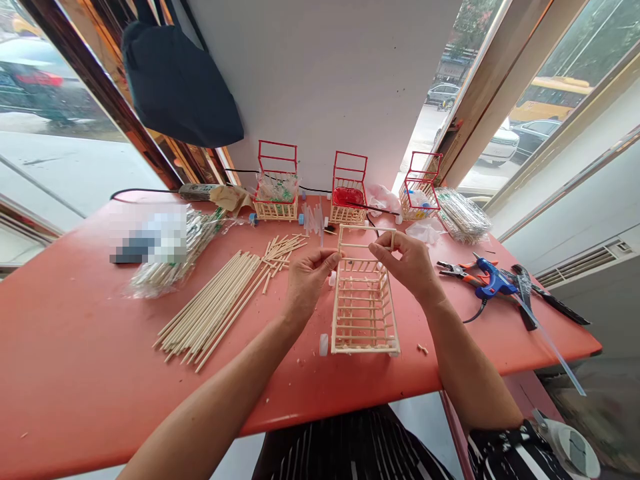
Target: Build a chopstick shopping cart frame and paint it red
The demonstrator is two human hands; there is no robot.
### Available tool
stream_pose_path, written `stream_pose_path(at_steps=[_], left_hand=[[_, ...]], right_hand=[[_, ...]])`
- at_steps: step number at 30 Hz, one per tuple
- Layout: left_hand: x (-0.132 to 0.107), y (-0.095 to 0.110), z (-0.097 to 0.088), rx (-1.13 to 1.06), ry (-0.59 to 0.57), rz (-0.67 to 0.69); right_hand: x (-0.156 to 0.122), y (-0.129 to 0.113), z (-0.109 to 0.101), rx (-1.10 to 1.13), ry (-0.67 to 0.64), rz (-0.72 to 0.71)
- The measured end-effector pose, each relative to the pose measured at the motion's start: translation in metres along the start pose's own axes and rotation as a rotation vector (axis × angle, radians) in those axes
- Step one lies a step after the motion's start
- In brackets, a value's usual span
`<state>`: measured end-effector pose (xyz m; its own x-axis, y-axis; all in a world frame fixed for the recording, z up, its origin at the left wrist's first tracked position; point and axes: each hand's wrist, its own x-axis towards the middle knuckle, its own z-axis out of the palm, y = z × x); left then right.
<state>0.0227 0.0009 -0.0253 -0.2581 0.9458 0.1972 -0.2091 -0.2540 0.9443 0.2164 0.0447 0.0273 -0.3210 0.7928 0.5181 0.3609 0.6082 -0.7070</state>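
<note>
A small cart made of wooden sticks [362, 307] stands in front of me on white bottle-cap wheels [324, 345]. At its far end rises a handle frame of sticks [363, 246]. My left hand [313, 277] pinches the left side of this frame between thumb and fingers. On the other side my right hand [404, 260] has thumb and fingers closed on the right part of the frame. The fingertips hide the joints they hold.
Wooden sticks [215, 307] and short cut pieces [280, 253] lie left. Red-trimmed stick carts [277, 200] line the back. A blue glue gun [495, 283] and orange-handled pliers [453, 269] lie right. Bagged sticks [463, 217] rest near the window.
</note>
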Motion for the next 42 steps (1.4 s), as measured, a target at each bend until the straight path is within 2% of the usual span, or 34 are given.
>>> stream_pose_path(at_steps=[42], left_hand=[[0.0000, 0.0020, 0.0017, -0.001, 0.010, -0.021]], right_hand=[[-0.0002, 0.0008, 0.0001, -0.005, -0.007, 0.022]])
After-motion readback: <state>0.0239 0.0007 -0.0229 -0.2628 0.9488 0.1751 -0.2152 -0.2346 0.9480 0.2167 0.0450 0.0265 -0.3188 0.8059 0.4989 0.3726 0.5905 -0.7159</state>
